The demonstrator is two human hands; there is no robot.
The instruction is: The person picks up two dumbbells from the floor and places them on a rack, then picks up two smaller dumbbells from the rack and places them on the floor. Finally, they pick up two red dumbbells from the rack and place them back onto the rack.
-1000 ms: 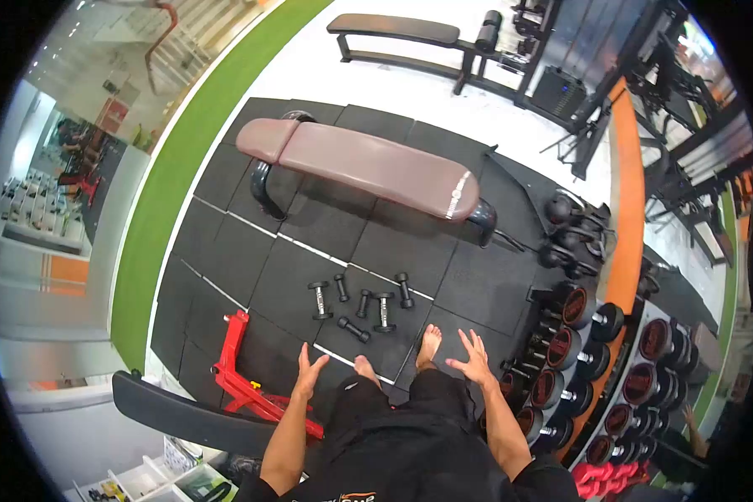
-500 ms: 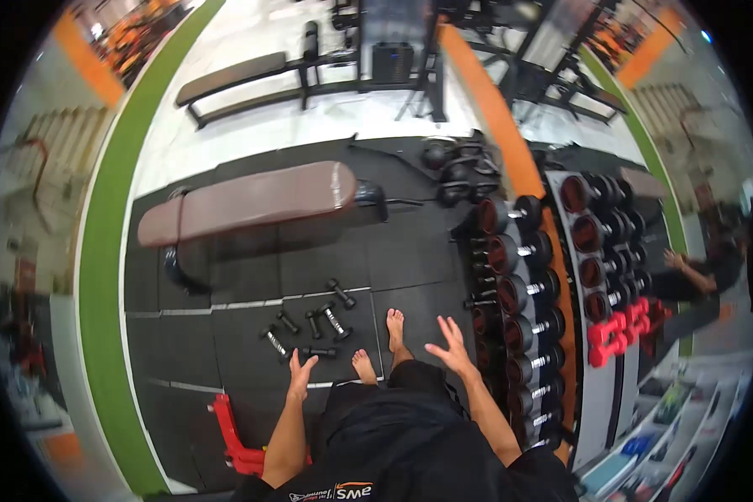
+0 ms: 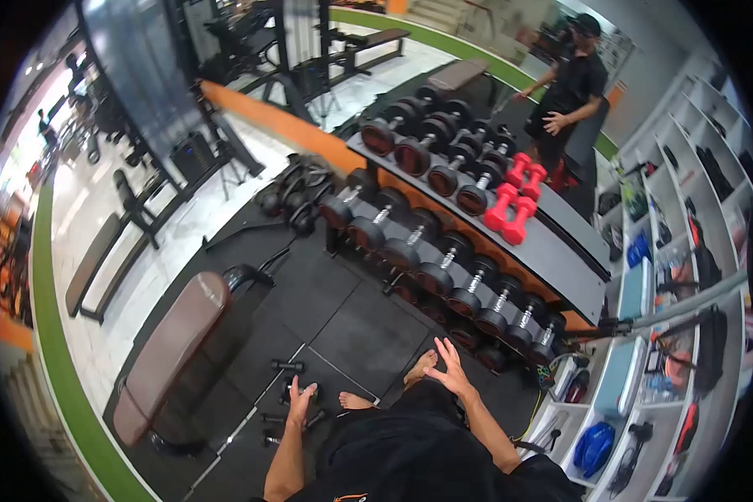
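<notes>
My left hand [image 3: 301,400] hangs open in the air, thumb and fingers apart, with nothing in it. Below and around it, several small black dumbbells [image 3: 288,366] lie on the dark rubber floor, partly hidden by the hand and arm. My right hand [image 3: 452,370] is also empty, fingers spread, held over my right foot [image 3: 421,366]. Beyond it, round-headed dumbbells [image 3: 406,250] fill a sloping rack along the orange-edged wall. Neither hand appears to touch anything.
A brown padded bench [image 3: 171,351] stands on the left. Several red dumbbells [image 3: 510,211] show above the rack. A person in black [image 3: 571,84], apparently a mirror reflection, is at upper right. White shelves [image 3: 623,422] with bags line the right side; gym machines [image 3: 197,159] stand farther back.
The view has swung to the right, bringing the rack and white shelves toward the centre. Both hands stay open and empty. The red object on the floor at lower left has left the view.
</notes>
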